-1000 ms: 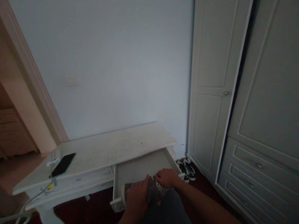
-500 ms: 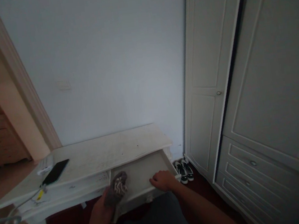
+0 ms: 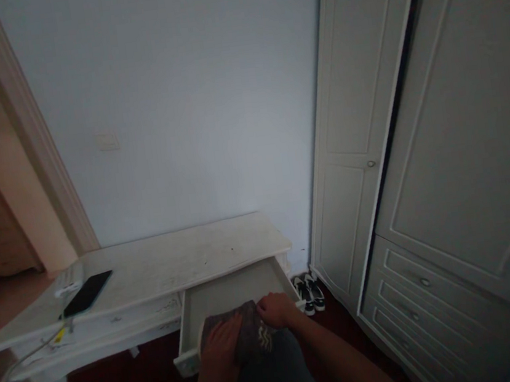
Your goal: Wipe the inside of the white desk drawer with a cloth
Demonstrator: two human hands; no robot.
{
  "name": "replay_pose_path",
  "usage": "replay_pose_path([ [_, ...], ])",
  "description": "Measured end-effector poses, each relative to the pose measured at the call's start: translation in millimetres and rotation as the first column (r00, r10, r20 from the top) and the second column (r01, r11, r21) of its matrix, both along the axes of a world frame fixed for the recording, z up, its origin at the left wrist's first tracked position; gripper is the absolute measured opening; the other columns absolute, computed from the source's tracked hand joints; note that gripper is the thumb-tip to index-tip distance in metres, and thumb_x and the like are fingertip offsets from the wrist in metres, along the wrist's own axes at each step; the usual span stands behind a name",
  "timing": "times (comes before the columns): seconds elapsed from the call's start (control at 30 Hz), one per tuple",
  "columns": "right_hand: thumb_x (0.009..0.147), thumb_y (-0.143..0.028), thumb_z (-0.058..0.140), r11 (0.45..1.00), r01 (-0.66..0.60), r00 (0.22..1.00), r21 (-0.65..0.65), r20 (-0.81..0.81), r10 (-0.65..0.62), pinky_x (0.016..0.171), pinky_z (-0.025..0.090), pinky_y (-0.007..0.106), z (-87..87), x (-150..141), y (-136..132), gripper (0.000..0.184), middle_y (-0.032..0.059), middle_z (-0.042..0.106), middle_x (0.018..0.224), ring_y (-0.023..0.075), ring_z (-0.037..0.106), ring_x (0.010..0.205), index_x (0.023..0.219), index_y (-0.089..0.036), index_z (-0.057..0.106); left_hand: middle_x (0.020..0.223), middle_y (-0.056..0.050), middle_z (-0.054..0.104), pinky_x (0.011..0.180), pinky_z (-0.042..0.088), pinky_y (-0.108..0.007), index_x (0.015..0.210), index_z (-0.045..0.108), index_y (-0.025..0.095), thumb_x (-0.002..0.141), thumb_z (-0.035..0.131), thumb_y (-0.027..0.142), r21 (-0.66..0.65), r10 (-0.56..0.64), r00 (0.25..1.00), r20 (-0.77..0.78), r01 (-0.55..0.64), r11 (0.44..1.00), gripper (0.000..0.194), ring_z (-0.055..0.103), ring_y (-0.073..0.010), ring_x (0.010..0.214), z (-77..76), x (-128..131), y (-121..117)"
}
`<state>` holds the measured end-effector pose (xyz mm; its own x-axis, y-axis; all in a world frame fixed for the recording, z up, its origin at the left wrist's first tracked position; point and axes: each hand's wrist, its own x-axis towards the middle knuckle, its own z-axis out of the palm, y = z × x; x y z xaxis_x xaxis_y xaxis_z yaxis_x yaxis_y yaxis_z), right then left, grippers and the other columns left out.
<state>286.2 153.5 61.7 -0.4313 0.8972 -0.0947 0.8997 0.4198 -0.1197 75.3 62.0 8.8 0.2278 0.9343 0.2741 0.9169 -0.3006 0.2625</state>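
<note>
Pinching folded grey cloth by its edge in the right hand, over the open drawer; laying the left hand across it, impossible to tell if gripping. Beyond: scuffed white table with phone, shoes on red floor, wardrobe, pale wall.

cloth bundle: matt, textile | table: scuffed, painted | phone: smooth, dark-glass face
</note>
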Motion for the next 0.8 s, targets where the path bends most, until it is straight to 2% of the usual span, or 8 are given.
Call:
replay_pose_path([
  [0.13,0.104,-0.051,0.033,0.999,-0.022,1.000,0.024,-0.005,0.022,0.086,0.056,0.044,-0.4,-0.7,-2.2,0.057,0.0174,0.079,0.113,0.0331,0.076,0.104,0.107,-0.021,0.082,0.154,0.007,0.057,0.128,0.035,-0.042,0.148,0.057,0.043,0.077,0.051,0.012,0.025,0.093,0.996,0.005,-0.093,0.995,0.077,0.054,-0.0237,0.143,-14.2,-69.6,-18.1],
  [0.2,0.104,-0.052,0.033,0.999,-0.028,1.000,0.028,-0.007,0.028,0.086,0.056,0.044,-0.2,-0.7,-2.3,0.057,0.0169,0.079,0.112,0.0325,0.076,0.103,0.107,-0.021,0.082,0.153,0.011,0.057,0.130,0.032,-0.042,0.147,0.055,0.048,0.083,0.052,0.017,0.041,0.068,0.998,0.012,-0.068,0.997,0.072,0.053,-0.0237,0.144,-15.0,-101.3,-27.4],
  [0.33,0.104,-0.052,0.034,0.999,-0.026,1.000,0.031,-0.014,0.027,0.085,0.056,0.044,-0.8,-1.4,-1.3,0.058,0.0167,0.079,0.110,0.0329,0.076,0.102,0.106,-0.020,0.082,0.158,0.018,0.049,0.131,0.029,-0.044,0.149,0.049,0.056,0.071,0.054,0.012,-0.023,0.048,0.997,-0.062,-0.049,0.999,0.090,0.047,-0.0226,0.149,-17.8,-125.9,-35.3],
  [0.43,0.103,-0.052,0.036,1.000,-0.019,1.000,0.023,-0.023,0.019,0.085,0.056,0.044,-1.7,-2.0,-0.2,0.056,0.0172,0.079,0.111,0.0332,0.076,0.103,0.106,-0.020,0.082,0.162,0.015,0.044,0.132,0.028,-0.045,0.154,0.045,0.052,0.066,0.052,0.010,-0.058,0.068,0.989,-0.134,-0.077,0.995,0.097,0.045,-0.0219,0.150,-10.6,-97.4,-29.2],
  [0.53,0.103,-0.052,0.038,1.000,-0.011,1.000,0.009,-0.021,0.011,0.086,0.057,0.044,-1.2,-1.7,1.3,0.054,0.0178,0.079,0.111,0.0335,0.076,0.104,0.108,-0.020,0.082,0.165,0.003,0.044,0.130,0.028,-0.045,0.157,0.047,0.033,0.061,0.053,0.008,-0.121,0.058,0.981,-0.183,-0.081,0.989,0.100,0.043,-0.0255,0.151,6.2,-37.5,-16.1],
  [0.67,0.102,-0.051,0.040,1.000,-0.001,1.000,-0.011,0.004,0.001,0.082,0.058,0.041,1.0,0.3,3.1,0.051,0.0184,0.079,0.111,0.0333,0.077,0.102,0.109,-0.021,0.081,0.159,-0.013,0.053,0.124,0.031,-0.051,0.156,0.048,0.018,0.074,0.057,0.021,-0.077,0.040,0.984,-0.171,-0.054,0.996,0.083,0.050,-0.0342,0.142,19.1,35.5,1.6],
  [0.73,0.101,-0.051,0.044,1.000,-0.001,1.000,-0.014,0.018,0.001,0.081,0.058,0.040,1.5,1.2,3.4,0.049,0.0189,0.079,0.110,0.0336,0.077,0.101,0.110,-0.021,0.081,0.156,-0.017,0.055,0.122,0.031,-0.053,0.155,0.048,0.013,0.074,0.060,0.025,-0.040,0.049,0.988,-0.145,-0.055,0.998,0.083,0.052,-0.0357,0.138,17.3,49.7,6.0],
  [0.8,0.101,-0.051,0.044,1.000,-0.005,1.000,-0.010,0.026,0.006,0.082,0.058,0.040,1.2,1.5,2.8,0.049,0.0187,0.079,0.109,0.0335,0.077,0.102,0.110,-0.021,0.081,0.154,-0.015,0.058,0.122,0.032,-0.049,0.154,0.049,0.014,0.077,0.056,0.021,-0.026,0.042,0.992,-0.117,-0.045,0.999,0.078,0.053,-0.0313,0.137,13.9,46.7,6.3],
])
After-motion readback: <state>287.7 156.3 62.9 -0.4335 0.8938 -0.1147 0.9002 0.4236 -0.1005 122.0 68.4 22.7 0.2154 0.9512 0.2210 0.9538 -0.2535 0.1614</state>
